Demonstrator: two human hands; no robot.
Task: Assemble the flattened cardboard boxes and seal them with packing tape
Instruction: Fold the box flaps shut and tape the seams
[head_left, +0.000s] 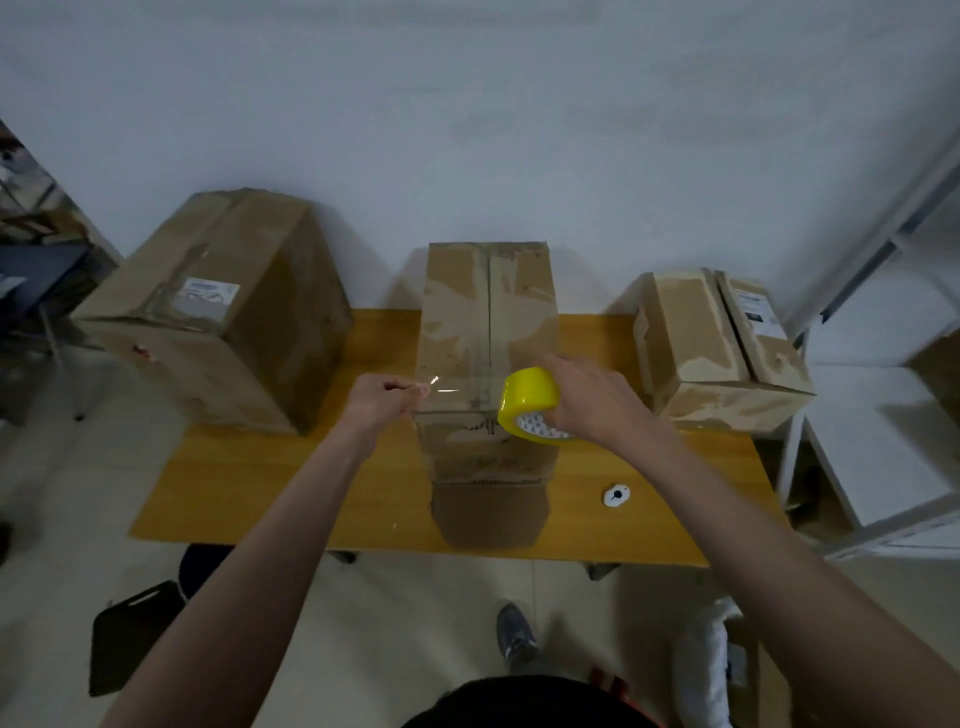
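Observation:
An upright cardboard box (488, 312) stands mid-table, its top flaps folded down and meeting at a centre seam. My right hand (597, 400) grips a yellow roll of clear packing tape (527, 402) over the box's near right top edge. My left hand (382, 397) pinches the free end of the tape at the box's near left corner. A clear strip of tape (457, 389) stretches between both hands across the top of the box.
A large closed box (218, 312) lies at the table's back left and a smaller box (722, 348) at the back right. A small white disc (616, 494) lies on the wooden table (322, 493). White shelving (883, 441) stands to the right.

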